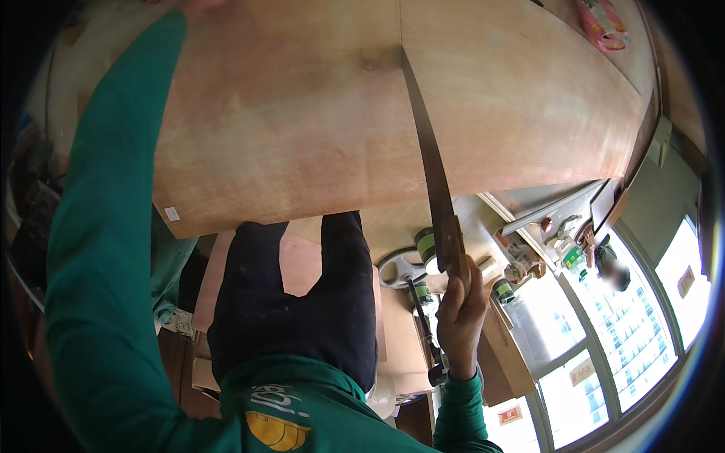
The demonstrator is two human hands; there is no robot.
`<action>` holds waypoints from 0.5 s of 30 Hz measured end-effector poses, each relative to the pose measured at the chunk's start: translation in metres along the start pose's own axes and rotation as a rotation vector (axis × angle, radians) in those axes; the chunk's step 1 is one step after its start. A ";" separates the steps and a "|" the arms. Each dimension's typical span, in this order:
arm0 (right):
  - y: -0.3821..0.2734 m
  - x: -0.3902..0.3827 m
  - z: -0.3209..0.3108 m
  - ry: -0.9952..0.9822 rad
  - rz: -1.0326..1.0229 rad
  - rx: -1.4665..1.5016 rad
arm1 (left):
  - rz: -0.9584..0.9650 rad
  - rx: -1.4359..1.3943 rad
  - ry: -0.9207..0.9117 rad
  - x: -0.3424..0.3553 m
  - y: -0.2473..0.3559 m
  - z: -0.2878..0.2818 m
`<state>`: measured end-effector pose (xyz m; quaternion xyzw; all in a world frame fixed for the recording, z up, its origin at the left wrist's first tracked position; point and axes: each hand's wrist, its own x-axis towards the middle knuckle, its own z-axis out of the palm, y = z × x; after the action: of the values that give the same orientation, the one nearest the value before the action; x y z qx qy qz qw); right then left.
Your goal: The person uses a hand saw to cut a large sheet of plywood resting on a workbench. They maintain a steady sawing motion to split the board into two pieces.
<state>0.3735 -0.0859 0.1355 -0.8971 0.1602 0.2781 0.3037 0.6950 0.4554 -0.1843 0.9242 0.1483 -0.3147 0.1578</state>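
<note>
A large sheet of pale reddish-brown plywood point(294, 113) stretches across the upper view, with a small white label at its near left corner. My right hand point(462, 321) is closed around the wooden handle of a handsaw point(429, 155). The saw's dark blade slants up and left over the board, and its far end meets a thin straight line running on to the top edge. My left arm reaches far forward along the left side. Only a blurred bit of my left hand point(205, 4) shows at the top edge, by the board; its fingers are hidden.
Below the board are a wooden surface and a grey wheel-shaped part point(400, 268) beside several green-and-white tins point(427, 245). A pink package point(603, 24) lies at the upper right. Another person point(613, 273) is at the right, near bright windows point(623, 325).
</note>
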 end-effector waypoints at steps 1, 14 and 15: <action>0.006 0.016 0.008 -0.003 0.015 -0.008 | -0.005 -0.028 0.022 0.001 0.004 -0.001; 0.008 0.023 0.017 -0.051 0.052 0.047 | -0.026 -0.068 -0.036 -0.015 0.016 -0.005; 0.002 -0.008 -0.002 -0.085 0.130 0.060 | -0.027 -0.038 0.005 -0.019 0.016 -0.004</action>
<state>0.3671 -0.0880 0.1403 -0.8626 0.2132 0.3303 0.3184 0.6887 0.4396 -0.1662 0.9197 0.1669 -0.3117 0.1706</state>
